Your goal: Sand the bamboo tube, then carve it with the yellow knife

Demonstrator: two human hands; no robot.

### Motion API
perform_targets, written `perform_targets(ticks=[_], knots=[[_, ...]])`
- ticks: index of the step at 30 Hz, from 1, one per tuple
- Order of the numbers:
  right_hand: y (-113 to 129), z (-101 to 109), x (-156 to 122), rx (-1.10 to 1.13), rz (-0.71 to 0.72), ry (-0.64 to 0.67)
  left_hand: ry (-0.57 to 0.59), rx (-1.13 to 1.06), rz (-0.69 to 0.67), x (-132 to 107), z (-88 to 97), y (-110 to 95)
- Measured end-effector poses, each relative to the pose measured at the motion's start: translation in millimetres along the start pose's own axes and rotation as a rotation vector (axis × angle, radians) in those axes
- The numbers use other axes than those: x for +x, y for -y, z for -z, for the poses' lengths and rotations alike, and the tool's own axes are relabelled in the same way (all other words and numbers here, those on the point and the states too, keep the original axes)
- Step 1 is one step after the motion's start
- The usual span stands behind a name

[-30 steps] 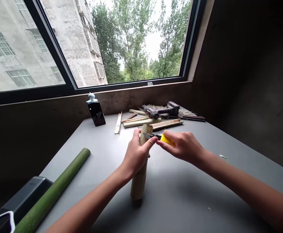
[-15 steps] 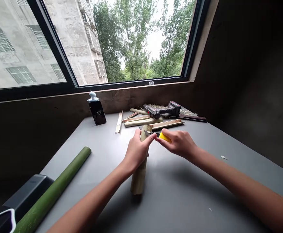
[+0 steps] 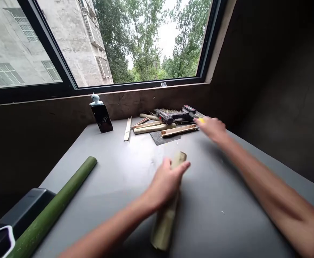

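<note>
My left hand (image 3: 170, 179) is wrapped around a pale bamboo piece (image 3: 162, 229), tilted over the front middle of the table. The top end of the piece shows past my thumb. Far out at the back right, my right hand (image 3: 212, 128) is blurred by motion, its fingers closed around a yellow-handled knife (image 3: 201, 121). Only a bit of the yellow handle shows; the blade is hard to make out. Just left of that hand lie a black power drill (image 3: 177, 114) and a split bamboo strip (image 3: 180, 130).
A dark flat sheet (image 3: 163, 139) and several bamboo strips (image 3: 154, 128) lie at the back. A phone (image 3: 102, 118) leans upright behind them to the left. Along the left edge, a green bamboo pole (image 3: 57, 204) rests against a dark box (image 3: 25, 206). The window (image 3: 146, 84) is behind.
My right hand has moved away from the bamboo piece, toward the drill at the back right, with the knife. My left hand has brought the piece nearer and slightly right.
</note>
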State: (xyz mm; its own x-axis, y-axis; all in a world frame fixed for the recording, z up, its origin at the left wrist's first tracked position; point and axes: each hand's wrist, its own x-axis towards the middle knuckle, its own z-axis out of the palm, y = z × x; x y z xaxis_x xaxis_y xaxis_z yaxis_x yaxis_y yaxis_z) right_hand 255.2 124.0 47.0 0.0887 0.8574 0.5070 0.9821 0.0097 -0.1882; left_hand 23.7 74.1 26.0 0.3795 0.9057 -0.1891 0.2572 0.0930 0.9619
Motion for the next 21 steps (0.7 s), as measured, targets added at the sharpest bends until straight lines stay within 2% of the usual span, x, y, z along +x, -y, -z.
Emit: perform_targets(ticks=[3, 6, 9, 12, 17, 21], knots=[[-38.4, 16.7, 14.8, 0.029, -0.256, -0.061, 0.002, -0.062, 0.018, -5.2, -1.3, 0.7], [-53.2, 20.6, 24.1, 0.127, -0.333, -0.079, 0.009, -0.111, 0.015, 0.8, 12.3, -3.7], [-46.9, 15.3, 26.6, 0.277, -0.306, -0.053, 0.046, -0.156, 0.006, 7.6, 23.4, -7.2], [-32.7, 8.8, 21.4, 0.441, -0.256, 0.044, 0.061, -0.230, 0.004, 12.3, 26.9, -8.2], [-7.6, -0.3, -6.9, 0.645, -0.130, 0.302, 0.053, -0.314, 0.041, 14.2, 30.9, -8.4], [8.7, -5.3, -30.8, 0.676, -0.031, 0.401, 0.061, -0.322, 0.045, 6.9, 36.6, -2.8]])
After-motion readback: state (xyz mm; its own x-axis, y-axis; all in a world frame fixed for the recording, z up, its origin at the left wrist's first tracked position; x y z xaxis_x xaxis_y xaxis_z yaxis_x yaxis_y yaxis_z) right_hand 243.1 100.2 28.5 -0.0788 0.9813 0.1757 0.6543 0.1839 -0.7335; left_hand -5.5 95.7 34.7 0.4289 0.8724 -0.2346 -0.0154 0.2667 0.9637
